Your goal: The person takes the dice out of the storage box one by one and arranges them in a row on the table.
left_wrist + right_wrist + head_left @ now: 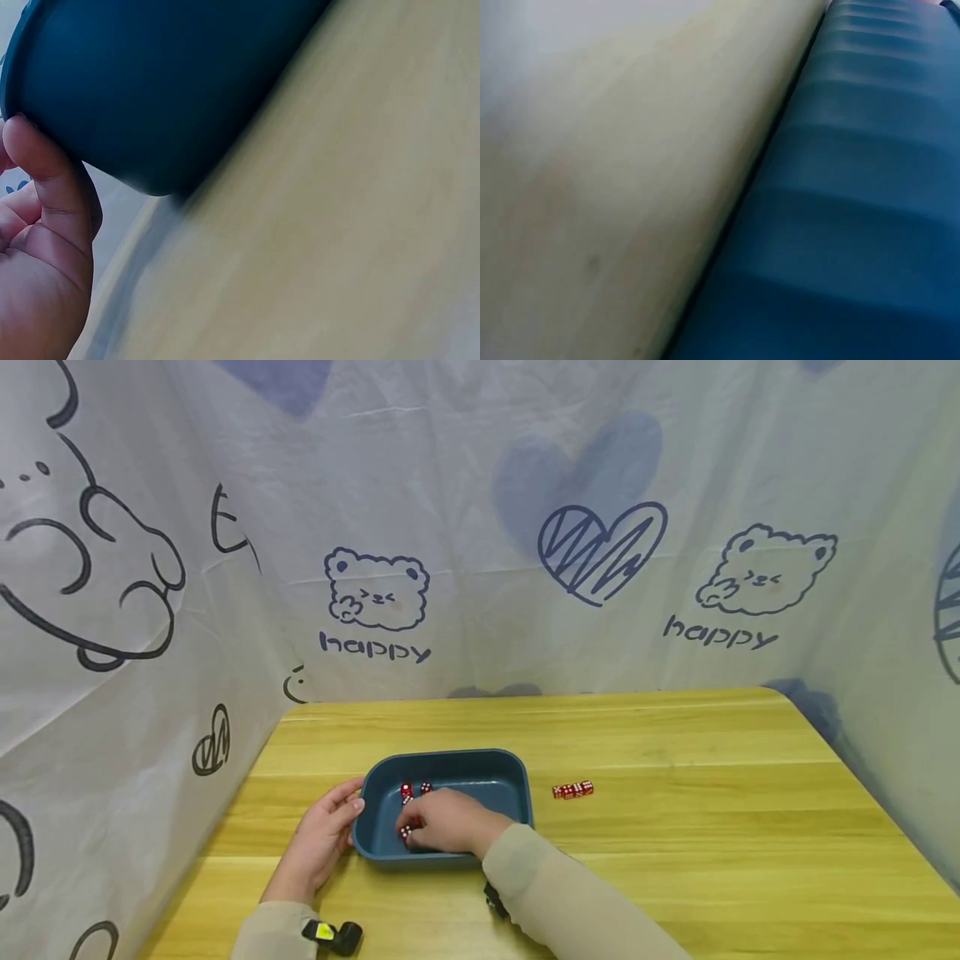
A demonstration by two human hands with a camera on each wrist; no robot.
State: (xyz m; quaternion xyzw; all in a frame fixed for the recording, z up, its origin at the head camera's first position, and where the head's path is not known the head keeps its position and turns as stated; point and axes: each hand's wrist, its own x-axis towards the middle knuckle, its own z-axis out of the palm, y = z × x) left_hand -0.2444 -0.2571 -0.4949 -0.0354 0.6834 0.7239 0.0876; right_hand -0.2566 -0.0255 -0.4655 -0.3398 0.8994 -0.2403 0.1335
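A dark blue rectangular box (487, 793) with rounded corners stands on the table. My left hand (318, 835) holds its left end; the left wrist view shows the thumb (45, 176) bent against the outer wall just under the rim. Reaching over the near wall, my right hand (450, 821) is inside the box, thumb and fingers bent around a red die (406, 833) with white pips. Behind those fingers lie more red dice (407, 791), partly covered by the hand. In the right wrist view only the box wall (855, 210) and the table show, without the hand.
To the right of the box, several red dice (572, 790) stand in a short row on the yellow wooden table (675, 843). A white printed cloth (480, 635) hangs behind the table and along both sides.
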